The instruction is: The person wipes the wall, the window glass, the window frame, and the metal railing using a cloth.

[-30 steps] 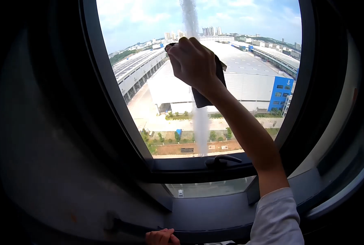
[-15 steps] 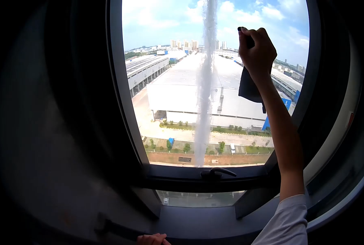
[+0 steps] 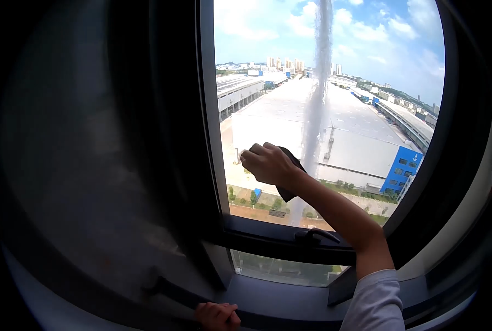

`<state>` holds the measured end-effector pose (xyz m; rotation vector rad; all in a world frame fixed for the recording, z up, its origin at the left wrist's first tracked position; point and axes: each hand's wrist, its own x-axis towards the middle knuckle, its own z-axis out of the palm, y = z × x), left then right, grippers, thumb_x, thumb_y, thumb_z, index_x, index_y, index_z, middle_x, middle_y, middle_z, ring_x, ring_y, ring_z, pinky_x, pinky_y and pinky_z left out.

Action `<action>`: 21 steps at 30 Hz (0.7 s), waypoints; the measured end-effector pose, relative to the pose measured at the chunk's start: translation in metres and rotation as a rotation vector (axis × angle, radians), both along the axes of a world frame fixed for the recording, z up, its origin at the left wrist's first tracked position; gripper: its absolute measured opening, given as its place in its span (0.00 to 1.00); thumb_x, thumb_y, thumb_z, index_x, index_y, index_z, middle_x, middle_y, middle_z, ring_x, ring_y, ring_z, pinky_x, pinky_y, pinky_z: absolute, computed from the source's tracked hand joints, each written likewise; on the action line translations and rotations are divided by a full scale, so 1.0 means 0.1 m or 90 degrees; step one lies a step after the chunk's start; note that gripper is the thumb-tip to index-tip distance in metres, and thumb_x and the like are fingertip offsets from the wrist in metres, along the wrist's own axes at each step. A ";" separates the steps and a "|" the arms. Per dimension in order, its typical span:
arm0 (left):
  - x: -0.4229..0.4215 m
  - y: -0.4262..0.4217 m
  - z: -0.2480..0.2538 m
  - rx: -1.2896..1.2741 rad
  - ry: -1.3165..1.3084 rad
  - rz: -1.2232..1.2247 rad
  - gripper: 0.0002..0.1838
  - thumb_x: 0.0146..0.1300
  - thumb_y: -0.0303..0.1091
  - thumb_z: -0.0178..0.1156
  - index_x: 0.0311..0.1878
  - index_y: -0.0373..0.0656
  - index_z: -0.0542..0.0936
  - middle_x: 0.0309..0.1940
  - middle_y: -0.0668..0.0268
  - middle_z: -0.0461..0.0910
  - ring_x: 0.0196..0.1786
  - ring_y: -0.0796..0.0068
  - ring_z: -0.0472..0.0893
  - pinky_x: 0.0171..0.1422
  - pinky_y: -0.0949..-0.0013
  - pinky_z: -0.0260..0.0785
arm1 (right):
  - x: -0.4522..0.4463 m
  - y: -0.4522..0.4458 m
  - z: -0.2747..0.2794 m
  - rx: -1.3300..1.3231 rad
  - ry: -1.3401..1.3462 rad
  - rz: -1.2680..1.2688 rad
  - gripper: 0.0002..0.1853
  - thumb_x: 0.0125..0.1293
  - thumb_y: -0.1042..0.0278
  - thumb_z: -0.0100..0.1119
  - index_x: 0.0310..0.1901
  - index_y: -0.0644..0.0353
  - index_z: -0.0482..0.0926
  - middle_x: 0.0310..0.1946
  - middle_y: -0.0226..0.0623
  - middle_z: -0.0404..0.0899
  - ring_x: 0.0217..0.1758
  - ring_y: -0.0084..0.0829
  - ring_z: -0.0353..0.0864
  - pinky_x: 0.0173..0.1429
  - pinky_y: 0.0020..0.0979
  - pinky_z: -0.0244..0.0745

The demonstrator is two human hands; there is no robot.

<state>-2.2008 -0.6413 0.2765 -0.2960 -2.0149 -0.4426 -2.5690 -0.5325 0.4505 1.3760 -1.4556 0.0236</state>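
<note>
My right hand (image 3: 269, 163) is closed on a dark cloth (image 3: 291, 157) in front of the lower left of the window pane (image 3: 361, 94). Part of the cloth hangs behind the wrist; the fingers hide the rest. A whitish vertical streak (image 3: 317, 105) runs down the glass, passing behind my forearm. Low in the view, my left hand (image 3: 218, 316) is wrapped round a dark rail (image 3: 177, 292) in front of the sill.
A dark frame (image 3: 207, 110) surrounds the pane. On its bottom bar sits a window handle (image 3: 315, 237), close below my right forearm. Beneath lie a small lower pane (image 3: 284, 267) and a grey sill (image 3: 279, 295). Warehouses (image 3: 290, 118) show outside.
My right hand has moved with the cloth from the upper right of the pane down to the lower left, crossing the streak. The view has shifted; my left hand stays at the rail.
</note>
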 end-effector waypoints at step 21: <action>-0.02 -0.04 -0.11 0.012 -0.003 -0.046 0.07 0.55 0.31 0.56 0.32 0.44 0.83 0.25 0.66 0.80 0.27 0.67 0.79 0.32 0.64 0.68 | 0.12 0.33 1.54 -0.233 0.107 -0.055 0.08 0.48 0.72 0.62 0.17 0.55 0.74 0.20 0.29 0.70 0.23 0.27 0.74 0.24 0.30 0.71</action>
